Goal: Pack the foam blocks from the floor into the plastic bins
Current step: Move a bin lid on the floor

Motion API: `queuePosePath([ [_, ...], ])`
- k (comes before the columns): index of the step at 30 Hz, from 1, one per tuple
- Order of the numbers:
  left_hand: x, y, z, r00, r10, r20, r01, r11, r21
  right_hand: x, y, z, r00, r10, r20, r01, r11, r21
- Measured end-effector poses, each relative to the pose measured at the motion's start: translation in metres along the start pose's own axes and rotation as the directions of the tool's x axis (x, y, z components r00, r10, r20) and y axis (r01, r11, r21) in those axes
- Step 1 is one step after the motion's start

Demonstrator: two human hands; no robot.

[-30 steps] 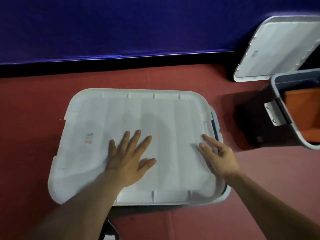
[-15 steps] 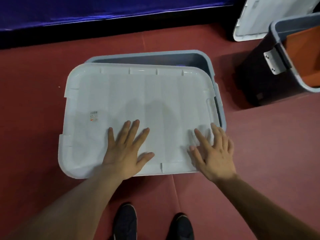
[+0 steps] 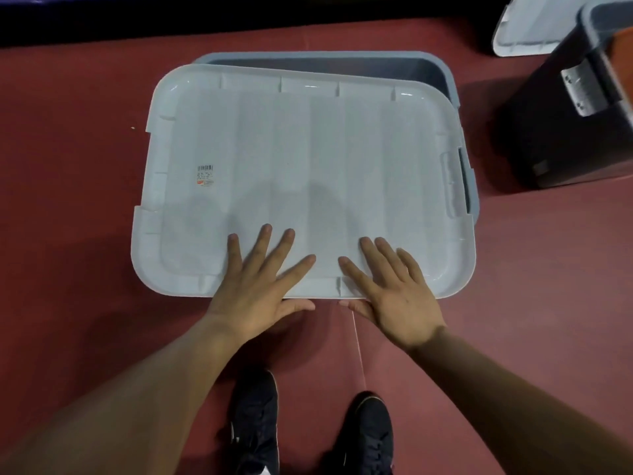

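I see the grey bin (image 3: 342, 65) on the red floor (image 3: 68, 200), its inside almost wholly hidden by the white lid (image 3: 308, 166) lying askew on it; only the far and right rims show, so I cannot tell what it holds. My left hand (image 3: 260, 289) and right hand (image 3: 394, 296) lie flat on the lid's near edge, fingers straight and spread, thumbs just off the rim. At right, a second bin (image 3: 565, 132) is cut off by the frame, something orange (image 3: 625, 39) inside.
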State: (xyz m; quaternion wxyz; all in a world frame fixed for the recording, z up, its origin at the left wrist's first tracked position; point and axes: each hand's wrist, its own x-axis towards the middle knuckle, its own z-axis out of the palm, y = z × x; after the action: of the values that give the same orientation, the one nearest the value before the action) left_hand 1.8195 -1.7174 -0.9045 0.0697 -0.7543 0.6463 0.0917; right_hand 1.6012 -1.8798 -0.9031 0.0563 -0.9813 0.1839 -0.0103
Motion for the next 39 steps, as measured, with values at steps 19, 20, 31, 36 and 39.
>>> queuePosePath([
  [19, 0.034, -0.028, -0.251, 0.941, 0.137, -0.31, -0.11, 0.989, 0.103, 0.072, 0.024, -0.205, 0.936, -0.11, -0.335, 0.073, 0.99, -0.12],
  [20, 0.039, -0.033, -0.267, 0.917, 0.139, -0.375, -0.103, 0.988, 0.114, 0.081, 0.027, -0.217, 0.922, -0.115, -0.37, 0.061, 0.986, -0.154],
  [31, 0.09, -0.063, -0.387, 0.989, -0.095, -0.112, 0.084, 0.992, -0.098, 0.134, 0.049, -0.296, 0.79, 0.162, -0.591, -0.3, 0.943, -0.142],
  [36, 0.111, -0.076, -0.398, 0.981, -0.18, -0.075, 0.146, 0.933, -0.33, 0.144, 0.053, -0.292, 0.797, 0.192, -0.572, -0.301, 0.948, -0.101],
  [39, 0.125, -0.09, -0.391, 0.975, -0.219, -0.042, 0.173, 0.864, -0.473, 0.166, 0.061, -0.297, 0.813, 0.172, -0.556, -0.276, 0.955, -0.107],
])
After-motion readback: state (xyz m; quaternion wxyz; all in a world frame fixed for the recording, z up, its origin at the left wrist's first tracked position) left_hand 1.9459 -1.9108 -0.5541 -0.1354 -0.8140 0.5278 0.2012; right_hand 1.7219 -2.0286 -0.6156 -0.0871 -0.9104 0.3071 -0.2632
